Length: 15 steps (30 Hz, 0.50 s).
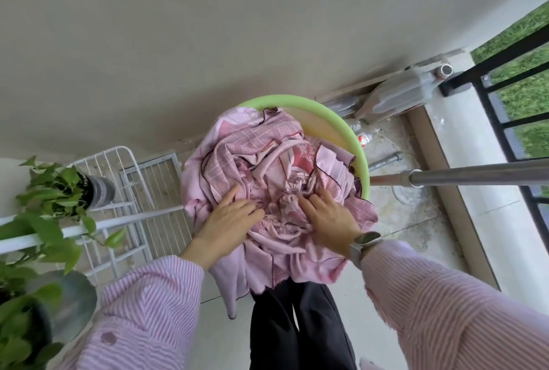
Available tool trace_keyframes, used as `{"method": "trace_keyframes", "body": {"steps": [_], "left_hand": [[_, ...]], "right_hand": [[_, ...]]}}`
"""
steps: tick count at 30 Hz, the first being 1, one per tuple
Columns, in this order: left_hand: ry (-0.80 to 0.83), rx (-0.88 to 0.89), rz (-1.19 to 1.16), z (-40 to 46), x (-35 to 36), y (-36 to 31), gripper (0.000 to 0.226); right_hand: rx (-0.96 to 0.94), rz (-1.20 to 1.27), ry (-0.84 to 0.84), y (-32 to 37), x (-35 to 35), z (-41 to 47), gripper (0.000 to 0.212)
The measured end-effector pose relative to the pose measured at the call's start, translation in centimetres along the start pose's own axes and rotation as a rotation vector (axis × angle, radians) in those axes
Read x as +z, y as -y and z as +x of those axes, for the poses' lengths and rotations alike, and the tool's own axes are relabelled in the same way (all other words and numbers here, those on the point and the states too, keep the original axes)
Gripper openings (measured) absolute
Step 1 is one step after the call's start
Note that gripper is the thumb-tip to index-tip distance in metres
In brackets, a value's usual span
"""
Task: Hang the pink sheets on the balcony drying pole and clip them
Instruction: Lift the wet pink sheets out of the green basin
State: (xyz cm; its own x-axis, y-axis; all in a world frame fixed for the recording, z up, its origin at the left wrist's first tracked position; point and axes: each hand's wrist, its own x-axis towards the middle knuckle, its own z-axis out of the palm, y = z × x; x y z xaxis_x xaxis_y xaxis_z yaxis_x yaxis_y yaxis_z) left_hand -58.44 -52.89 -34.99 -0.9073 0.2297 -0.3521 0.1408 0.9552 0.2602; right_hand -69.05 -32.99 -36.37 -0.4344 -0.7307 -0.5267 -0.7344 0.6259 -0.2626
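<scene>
Head view: the sheets (276, 179) lie heaped in a green basin (353, 144), spilling over its near rim. Both hands press into the pile, left hand (228, 221) and right hand (329, 218), fingers (306, 202) spread fairly wide and flat, gripping nothing yet. The pole (475, 175) juts in from the right, just beside the basin. Best, I judge, to find one hemmed edge, pinch it, and lift a single sheet free, keeping trailing cloth off the floor. No clips show.
</scene>
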Motion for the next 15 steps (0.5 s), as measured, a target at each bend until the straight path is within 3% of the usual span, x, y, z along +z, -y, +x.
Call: {"method": "trace_keyframes", "body": {"steps": [3, 6, 10, 12, 15], "left_hand": [[-0.088, -0.013, -0.079, 0.4, -2.5, 0.6, 0.048], [-0.090, -0.101, -0.239, 1.2, -8.0, 0.1, 0.034], [-0.164, -0.221, -0.406, 1.8, -15.7, -0.9, 0.038], [-0.237, -0.284, -0.499, 1.6, -19.3, -1.0, 0.044], [-0.410, -0.333, -0.596, 1.2, -24.9, -1.4, 0.040]], "right_hand": [[0.026, 0.197, -0.154, -1.9, -2.9, -0.4, 0.034], [0.070, 0.506, -0.273, -2.8, -7.8, -1.2, 0.024], [0.061, 0.752, -0.287, -2.9, -16.3, -2.8, 0.037], [0.084, 0.936, -0.248, -2.5, -20.8, -4.0, 0.051], [-0.052, 1.180, -0.156, -1.1, -27.4, -6.1, 0.084]]}}
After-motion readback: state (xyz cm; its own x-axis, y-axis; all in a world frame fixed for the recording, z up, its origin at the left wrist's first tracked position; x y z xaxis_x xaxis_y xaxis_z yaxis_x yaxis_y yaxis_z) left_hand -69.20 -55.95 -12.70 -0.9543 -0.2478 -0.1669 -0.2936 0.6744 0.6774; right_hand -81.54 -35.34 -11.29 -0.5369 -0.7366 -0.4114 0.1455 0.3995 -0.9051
